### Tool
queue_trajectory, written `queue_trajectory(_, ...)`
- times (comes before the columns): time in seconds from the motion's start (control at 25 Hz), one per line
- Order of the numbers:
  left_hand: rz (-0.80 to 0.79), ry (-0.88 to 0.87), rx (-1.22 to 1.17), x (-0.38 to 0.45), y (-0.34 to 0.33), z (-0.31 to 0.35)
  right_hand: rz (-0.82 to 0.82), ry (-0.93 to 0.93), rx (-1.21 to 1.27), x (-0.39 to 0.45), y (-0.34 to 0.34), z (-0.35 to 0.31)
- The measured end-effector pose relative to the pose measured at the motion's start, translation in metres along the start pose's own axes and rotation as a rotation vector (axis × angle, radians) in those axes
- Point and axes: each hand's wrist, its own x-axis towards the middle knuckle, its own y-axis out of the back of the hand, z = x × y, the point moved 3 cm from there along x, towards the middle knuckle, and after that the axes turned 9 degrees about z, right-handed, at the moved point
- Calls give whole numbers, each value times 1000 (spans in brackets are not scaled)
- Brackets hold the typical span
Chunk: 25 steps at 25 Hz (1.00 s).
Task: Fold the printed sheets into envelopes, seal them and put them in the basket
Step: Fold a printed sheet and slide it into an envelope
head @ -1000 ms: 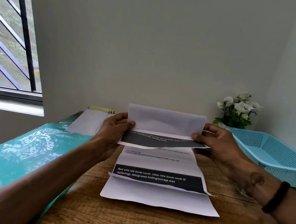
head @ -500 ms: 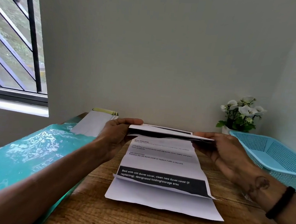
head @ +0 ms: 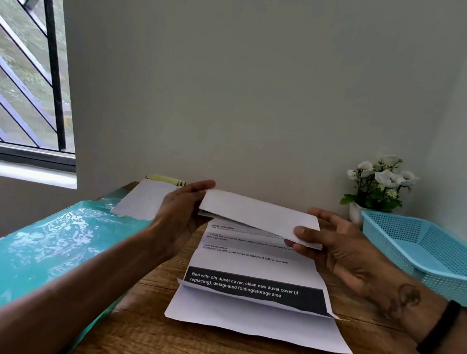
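A printed sheet (head: pixel 257 267) with creases and a black text band lies on the wooden table (head: pixel 209 351). Its far flap (head: pixel 257 214) is folded over toward me, white back facing up. My left hand (head: pixel 178 214) pinches the flap's left end, thumb on top. My right hand (head: pixel 342 250) pinches its right end, thumb pressed on the white paper. A pile of white envelopes (head: pixel 145 202) lies at the back left on the teal surface. The light blue basket (head: pixel 430 253) stands at the right; what I see of its inside holds nothing.
A glossy teal surface (head: pixel 34 249) runs along the table's left side. A small white pot of white flowers (head: pixel 380 185) stands in the back corner behind the basket. The wall is close behind, a barred window (head: pixel 23 71) at the left.
The sheet's far flap stood upright a second ago; both hands have brought it down and forward, so it now lies folded over the printed text.
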Motion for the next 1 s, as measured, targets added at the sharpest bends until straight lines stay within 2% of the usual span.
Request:
queue_trajectory(0.12,-178,207,-201,-16,-11,2,54,93,87,-1,0,-4)
queue_trajectory(0.24,-352,175,0,-38,-28,-7,67,139,112,-7,-7,-4)
queue_trajectory(0.32,-413,128,125,-50,-36,-20,65,182,41,-13,-14,-4)
queue_trajectory(0.44,-340,124,176,-52,-33,-32,47,263,-118,-22,-23,-1)
queue_trajectory(0.6,-233,-14,195,-33,-24,-19,74,274,-48,-22,-23,-1)
queue_trajectory(0.88,10,-94,79,-8,-1,20,91,244,52,-16,-16,-9)
queue_trajectory(0.92,67,-179,152,-5,4,22,100,264,52,-17,-15,-11)
queue_trajectory(0.96,147,-370,329,-3,10,25,112,289,38,-17,-13,-11)
queue_trajectory(1.0,250,-652,576,-3,14,30,124,315,-2,-17,-11,-10)
